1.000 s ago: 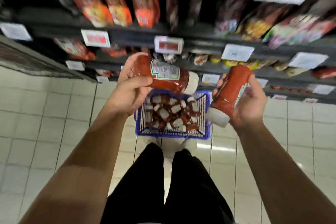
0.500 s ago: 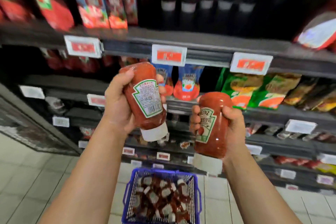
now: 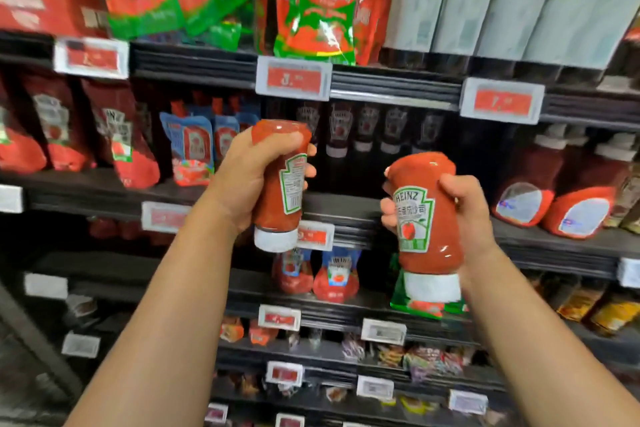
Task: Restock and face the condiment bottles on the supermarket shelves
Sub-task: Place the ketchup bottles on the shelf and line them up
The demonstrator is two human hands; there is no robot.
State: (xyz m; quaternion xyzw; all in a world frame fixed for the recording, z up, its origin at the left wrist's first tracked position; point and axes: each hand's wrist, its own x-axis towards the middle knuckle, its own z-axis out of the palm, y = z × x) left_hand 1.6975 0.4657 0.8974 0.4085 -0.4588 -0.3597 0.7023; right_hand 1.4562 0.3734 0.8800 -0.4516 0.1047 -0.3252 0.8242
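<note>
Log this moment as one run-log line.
left hand: grips ketchup bottle, cap down | right hand: grips second ketchup bottle, cap down, label facing camera | both raised before shelf, unplaced

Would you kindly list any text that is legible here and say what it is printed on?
"HEINZ": front label of the ketchup bottle in the right hand.
Back label of the ketchup bottle in the left hand: too small to read.
Shelf price tags: too blurred to read.
</note>
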